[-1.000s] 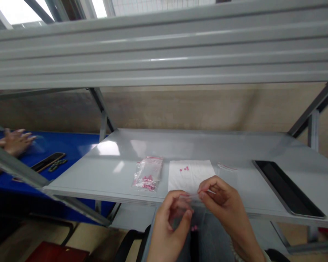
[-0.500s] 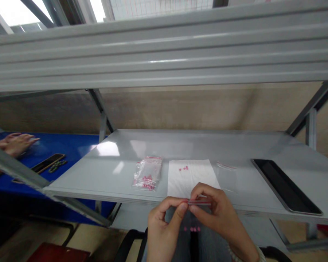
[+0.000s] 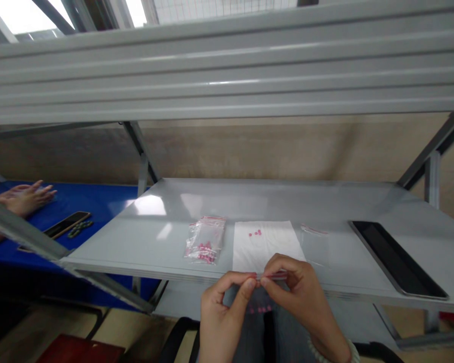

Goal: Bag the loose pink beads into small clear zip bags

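Low in the middle of the frame, the person's left hand (image 3: 221, 315) and right hand (image 3: 300, 302) are meeting just below the front edge of the grey shelf (image 3: 325, 206), and both are pinching the red-striped top of a small clear zip bag (image 3: 263, 292) — the left thumb and forefinger are closing on its left end, the right fingertips are pressing along the strip to the right. The bag is hanging down between the two hands, and a few pink beads (image 3: 260, 308) are sitting at its bottom. Just above the hands, on the shelf, a white sheet of paper (image 3: 267, 244) is lying flat, with a small cluster of loose pink beads (image 3: 254, 233) resting near its far edge. To the left of the sheet, a filled clear bag of pink beads (image 3: 205, 240) is lying on the shelf, apart from the paper. To the right of the sheet, an empty clear bag (image 3: 315, 237) is lying nearly unseen against the grey surface. Further right, a dark tablet (image 3: 397, 259) is lying flat near the shelf's edge. At the far left of the frame, another person's hand (image 3: 24, 197) is resting on a blue table (image 3: 98, 199) — a phone (image 3: 66, 224) is lying just below it.
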The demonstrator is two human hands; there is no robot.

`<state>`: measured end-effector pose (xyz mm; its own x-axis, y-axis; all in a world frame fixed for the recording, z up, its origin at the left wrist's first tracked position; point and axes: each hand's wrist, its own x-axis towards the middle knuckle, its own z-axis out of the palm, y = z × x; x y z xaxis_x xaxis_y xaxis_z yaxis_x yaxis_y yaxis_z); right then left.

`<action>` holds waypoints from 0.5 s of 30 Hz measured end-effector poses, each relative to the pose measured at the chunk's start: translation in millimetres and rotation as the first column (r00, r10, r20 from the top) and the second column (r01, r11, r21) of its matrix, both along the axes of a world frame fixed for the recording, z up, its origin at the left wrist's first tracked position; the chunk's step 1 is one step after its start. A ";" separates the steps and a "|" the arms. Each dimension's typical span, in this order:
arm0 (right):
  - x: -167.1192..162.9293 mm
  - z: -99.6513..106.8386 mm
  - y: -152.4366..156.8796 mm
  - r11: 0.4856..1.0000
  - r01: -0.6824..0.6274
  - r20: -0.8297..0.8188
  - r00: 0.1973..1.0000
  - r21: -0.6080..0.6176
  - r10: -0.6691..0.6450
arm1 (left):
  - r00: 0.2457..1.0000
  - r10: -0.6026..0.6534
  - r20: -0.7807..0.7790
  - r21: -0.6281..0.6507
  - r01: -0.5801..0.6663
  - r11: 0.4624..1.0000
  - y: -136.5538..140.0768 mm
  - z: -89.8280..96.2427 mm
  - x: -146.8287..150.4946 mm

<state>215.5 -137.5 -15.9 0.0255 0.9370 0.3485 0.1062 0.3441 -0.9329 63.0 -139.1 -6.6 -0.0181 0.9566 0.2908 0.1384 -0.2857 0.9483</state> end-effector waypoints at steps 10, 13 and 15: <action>-13.3 1.9 2.4 1.000 -0.013 -0.117 0.993 -0.024 0.010 | 0.996 0.057 -0.074 -0.017 -0.058 0.998 2.1 -1.0 -23.5; -18.2 3.4 4.6 0.999 -0.028 -0.144 0.989 -0.038 0.022 | 0.995 0.073 -0.070 -0.028 -0.075 0.997 2.8 1.9 -29.4; -20.1 3.9 6.5 0.998 -0.032 -0.150 0.988 -0.049 0.024 | 0.995 0.078 -0.065 -0.037 -0.081 0.996 3.3 2.2 -32.9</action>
<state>195.4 -131.1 -12.0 0.0474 0.9545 0.2945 -0.0445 0.2965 -0.9540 30.0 -135.8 -4.4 -0.0773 0.9637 0.2555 0.2195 -0.2335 0.9473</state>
